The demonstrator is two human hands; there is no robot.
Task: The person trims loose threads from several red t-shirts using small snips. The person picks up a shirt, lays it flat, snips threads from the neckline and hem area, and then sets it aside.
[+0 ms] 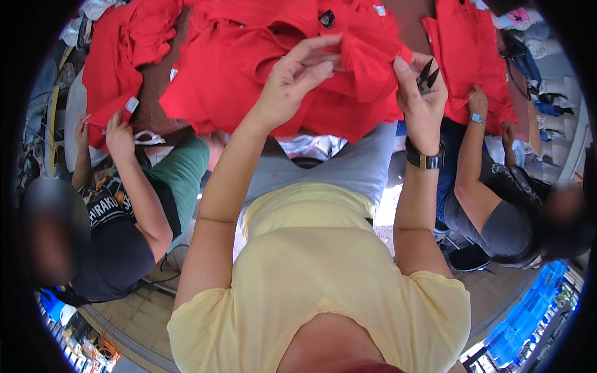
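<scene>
A heap of red shirts lies spread in front of me, over the table's near edge. My left hand is at the raised part of the cloth, thumb and index finger apart; the other fingertips are partly behind the fabric. My right hand pinches a red fold between thumb and index finger. Small thread snips with dark blades are also held in that hand, points upward. A black watch is on my right wrist.
Brown tabletop shows between the piles. On the left, a co-worker's hands handle another red garment. A second co-worker's hand rests on red cloth at the right. Blue crates stand behind, lower right.
</scene>
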